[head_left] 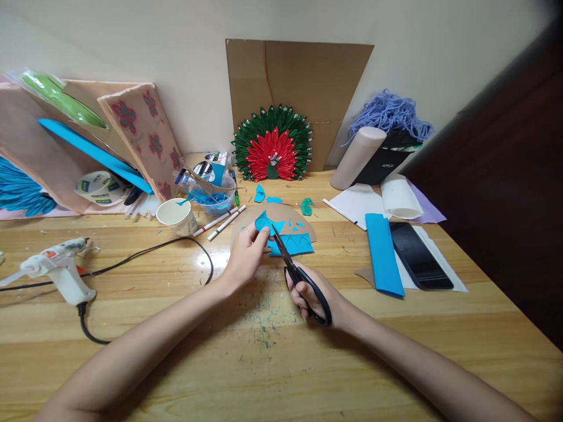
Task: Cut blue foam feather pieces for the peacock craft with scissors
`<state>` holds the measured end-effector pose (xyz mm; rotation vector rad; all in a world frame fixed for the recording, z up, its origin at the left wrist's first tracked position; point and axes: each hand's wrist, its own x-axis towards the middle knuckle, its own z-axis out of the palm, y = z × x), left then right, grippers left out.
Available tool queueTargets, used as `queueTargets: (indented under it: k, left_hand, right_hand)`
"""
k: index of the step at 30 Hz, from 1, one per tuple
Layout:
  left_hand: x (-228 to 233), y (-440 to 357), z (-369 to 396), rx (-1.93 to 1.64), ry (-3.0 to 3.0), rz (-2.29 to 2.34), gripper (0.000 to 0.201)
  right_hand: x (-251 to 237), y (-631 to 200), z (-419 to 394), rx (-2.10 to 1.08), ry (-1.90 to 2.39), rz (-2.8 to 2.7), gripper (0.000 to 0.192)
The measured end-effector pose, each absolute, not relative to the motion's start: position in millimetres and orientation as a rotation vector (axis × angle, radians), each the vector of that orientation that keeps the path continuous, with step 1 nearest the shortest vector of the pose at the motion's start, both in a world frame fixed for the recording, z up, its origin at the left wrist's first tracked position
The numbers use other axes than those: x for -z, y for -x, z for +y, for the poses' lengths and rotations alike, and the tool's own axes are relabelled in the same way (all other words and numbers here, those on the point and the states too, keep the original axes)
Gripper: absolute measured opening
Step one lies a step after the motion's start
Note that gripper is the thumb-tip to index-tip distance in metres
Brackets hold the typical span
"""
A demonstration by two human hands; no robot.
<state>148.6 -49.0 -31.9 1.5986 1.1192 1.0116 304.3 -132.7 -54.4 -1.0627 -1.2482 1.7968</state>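
Between the thumb and fingers of my left hand [247, 253] is a small cut piece of blue paper [263, 221]. My right hand [314, 293] grips black-handled scissors [284, 249], whose blades point up and left and meet the edge of that piece. Under the hands, a blue strip with a zigzag drawn on it [292, 245] lies on a round piece of brown cardboard [308, 225], with small blue scraps [295, 227] around. Just behind are two more blue cutouts [260, 193] and a green bird-shaped cutout [307, 206].
A white glue gun [59, 266] with its black cable lies left, near a paper cup [176, 217], markers [226, 224] and a tub of scraps [214, 196]. A red and green peacock fan [272, 146] leans on cardboard [308, 76]. At right are a folded blue sheet [384, 255] and a phone [421, 256].
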Motion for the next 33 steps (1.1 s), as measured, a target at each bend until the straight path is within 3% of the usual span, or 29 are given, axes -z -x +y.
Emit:
queueTargets:
  k: [15, 33]
  left_hand:
    - [22, -153, -51, -0.946, -1.427, 1.04, 0.023]
    - [27, -152, -49, -0.987, -1.354, 1.051, 0.026]
  right_hand:
    - [47, -298, -133, -1.694, 1.118, -1.337, 0.07]
    - [64, -304, -132, -1.639, 1.067, -1.388, 0.056]
